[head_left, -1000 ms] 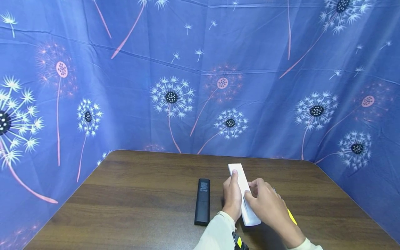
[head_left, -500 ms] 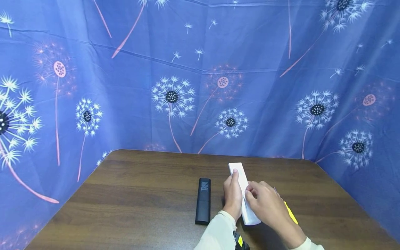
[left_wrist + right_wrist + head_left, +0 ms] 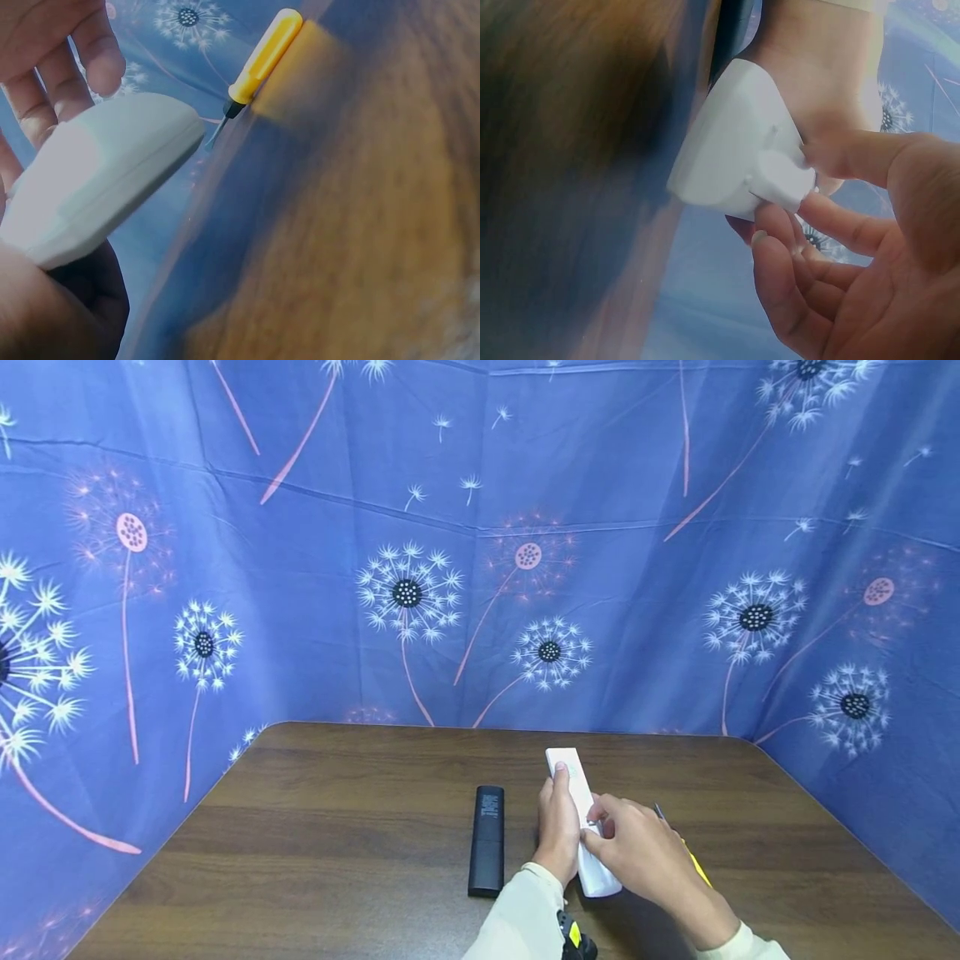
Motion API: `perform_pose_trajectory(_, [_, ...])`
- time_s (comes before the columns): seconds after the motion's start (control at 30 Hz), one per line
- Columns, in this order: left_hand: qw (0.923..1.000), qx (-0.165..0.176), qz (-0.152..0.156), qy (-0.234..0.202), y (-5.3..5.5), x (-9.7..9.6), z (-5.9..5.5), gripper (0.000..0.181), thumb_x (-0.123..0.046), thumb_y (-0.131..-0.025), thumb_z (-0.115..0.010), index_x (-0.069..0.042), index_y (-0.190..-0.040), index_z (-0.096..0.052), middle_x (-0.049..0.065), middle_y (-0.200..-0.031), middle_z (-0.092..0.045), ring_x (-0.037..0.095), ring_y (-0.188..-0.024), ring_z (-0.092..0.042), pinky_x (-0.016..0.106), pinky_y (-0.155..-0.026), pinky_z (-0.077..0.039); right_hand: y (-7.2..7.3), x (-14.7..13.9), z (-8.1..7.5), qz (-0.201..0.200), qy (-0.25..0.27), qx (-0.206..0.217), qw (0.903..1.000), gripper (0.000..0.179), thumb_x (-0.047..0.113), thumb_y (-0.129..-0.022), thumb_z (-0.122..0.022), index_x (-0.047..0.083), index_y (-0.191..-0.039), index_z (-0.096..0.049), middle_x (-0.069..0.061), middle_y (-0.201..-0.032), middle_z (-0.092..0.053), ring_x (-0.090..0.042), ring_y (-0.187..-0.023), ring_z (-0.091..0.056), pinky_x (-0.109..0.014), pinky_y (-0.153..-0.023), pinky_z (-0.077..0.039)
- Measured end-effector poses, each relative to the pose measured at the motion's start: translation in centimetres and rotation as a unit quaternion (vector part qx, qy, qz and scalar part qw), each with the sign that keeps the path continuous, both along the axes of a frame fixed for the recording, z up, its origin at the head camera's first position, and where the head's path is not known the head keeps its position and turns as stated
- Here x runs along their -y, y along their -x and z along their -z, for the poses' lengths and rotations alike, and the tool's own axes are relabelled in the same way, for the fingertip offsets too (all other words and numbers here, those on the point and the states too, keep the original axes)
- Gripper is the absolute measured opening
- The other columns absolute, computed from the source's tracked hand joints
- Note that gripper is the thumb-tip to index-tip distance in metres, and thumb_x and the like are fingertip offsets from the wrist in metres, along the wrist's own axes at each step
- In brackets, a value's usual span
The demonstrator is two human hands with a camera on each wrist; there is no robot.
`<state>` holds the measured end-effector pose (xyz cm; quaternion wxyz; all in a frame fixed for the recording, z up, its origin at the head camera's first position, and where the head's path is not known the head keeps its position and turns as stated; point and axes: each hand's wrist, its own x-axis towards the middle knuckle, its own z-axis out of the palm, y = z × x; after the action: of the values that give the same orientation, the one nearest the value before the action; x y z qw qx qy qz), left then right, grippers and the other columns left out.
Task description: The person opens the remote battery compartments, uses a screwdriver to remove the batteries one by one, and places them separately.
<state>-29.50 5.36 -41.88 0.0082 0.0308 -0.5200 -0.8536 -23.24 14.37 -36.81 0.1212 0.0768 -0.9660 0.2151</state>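
My left hand (image 3: 557, 831) grips a long white remote control (image 3: 579, 792) above the table, its thumb along the near edge. In the right wrist view, a small white battery cover (image 3: 785, 178) stands tilted up from the remote's face. The thumb and forefinger of my right hand (image 3: 637, 852) pinch this cover at its edges, the other fingers curled below it. The left wrist view shows the rounded end of the white remote (image 3: 112, 165) with right-hand fingers behind it. What lies under the cover is hidden.
Left of my hands, a black remote control (image 3: 487, 843) lies on the wooden table (image 3: 337, 843), printed text uppermost. A yellow-handled screwdriver (image 3: 264, 60) lies right of my right hand, which partly hides it in the head view. A blue dandelion-print cloth (image 3: 315, 610) hangs around the table.
My right thumb and forefinger have moved from pressing the white remote's face to pinching the cover, which now stands raised. My left hand keeps its hold. The head view has shifted slightly.
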Motion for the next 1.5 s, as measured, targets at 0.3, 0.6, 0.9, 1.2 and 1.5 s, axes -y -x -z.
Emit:
perform_pose_trajectory(0.3, [0.9992, 0.033, 0.013, -0.018, -0.4, 0.3, 0.1, 0.048, -0.049, -0.102, -0.035, -0.009, -0.124, -0.050, 0.012, -0.089, -0.063, 0.020, -0.074, -0.061, 0.029, -0.066, -0.049, 0.0, 0.1, 0.0, 0.003, -0.004, 0.005, 1.0000, 0.014, 0.021, -0.081, -0.076, 0.015, -0.090, -0.066, 0.004, -0.074, -0.056, -0.013, -0.064, -0.051, -0.034, -0.052, -0.040])
perform_pose_trajectory(0.6, [0.9991, 0.025, 0.019, -0.030, -0.3, 0.2, 0.2, 0.046, -0.043, -0.104, -0.030, -0.006, -0.116, -0.055, 0.012, -0.080, -0.064, 0.019, -0.067, -0.062, 0.030, -0.063, -0.051, 0.2, -0.4, -0.1, 0.009, 0.024, -0.015, 0.9996, 0.013, 0.019, -0.082, -0.074, 0.014, -0.092, -0.069, 0.003, -0.075, -0.059, -0.014, -0.065, -0.052, -0.034, -0.053, -0.040])
perform_pose_trajectory(0.9, [0.9993, -0.001, 0.035, -0.013, -0.3, 0.1, 0.3, 0.045, -0.044, -0.107, -0.029, -0.008, -0.121, -0.053, 0.018, -0.088, -0.066, 0.020, -0.069, -0.063, 0.031, -0.062, -0.051, 0.1, -1.0, -0.1, 0.002, 0.056, 0.001, 0.9984, 0.013, 0.014, -0.083, -0.070, 0.010, -0.094, -0.069, 0.002, -0.077, -0.061, -0.014, -0.069, -0.053, -0.034, -0.059, -0.042])
perform_pose_trajectory(1.2, [0.9988, -0.015, 0.046, -0.004, 0.3, 1.0, 0.2, 0.050, -0.049, -0.107, -0.030, -0.009, -0.126, -0.054, 0.015, -0.093, -0.070, 0.028, -0.079, -0.070, 0.032, -0.065, -0.051, 0.0, -1.9, -0.7, 0.000, 0.080, 0.011, 0.9967, 0.010, 0.013, -0.086, -0.068, 0.008, -0.094, -0.070, 0.002, -0.076, -0.064, -0.013, -0.069, -0.056, -0.033, -0.061, -0.045])
perform_pose_trajectory(1.5, [0.9985, -0.034, 0.043, -0.002, 0.7, 1.7, 0.2, 0.049, -0.047, -0.107, -0.033, -0.009, -0.125, -0.058, 0.017, -0.096, -0.071, 0.031, -0.085, -0.071, 0.032, -0.066, -0.049, 0.2, -2.8, -0.5, -0.002, 0.076, 0.018, 0.9970, 0.008, 0.016, -0.087, -0.070, 0.010, -0.093, -0.069, 0.003, -0.074, -0.064, -0.013, -0.068, -0.057, -0.034, -0.061, -0.045])
